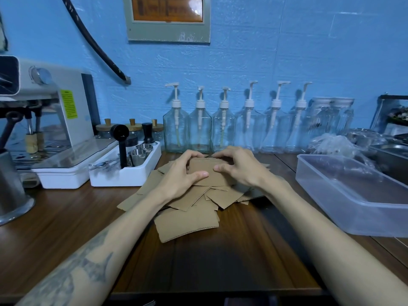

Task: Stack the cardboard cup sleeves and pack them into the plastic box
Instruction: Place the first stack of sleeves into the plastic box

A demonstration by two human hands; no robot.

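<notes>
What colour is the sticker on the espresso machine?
Bright yellow-green with dark print; the sticker shows on the espresso machine in the head view.

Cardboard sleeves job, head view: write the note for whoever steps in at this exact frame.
Left hand and right hand: both grip one sleeve at the top of the pile, thumbs on its near face.
Loose sleeves lie scattered and overlapping on the wooden table, not squared into a stack.
Plastic box stands to the right, lid off, with no sleeves inside.
Done: nothing packed.
Left: gather and align the sleeves into stacks, then put them in the box.
</notes>
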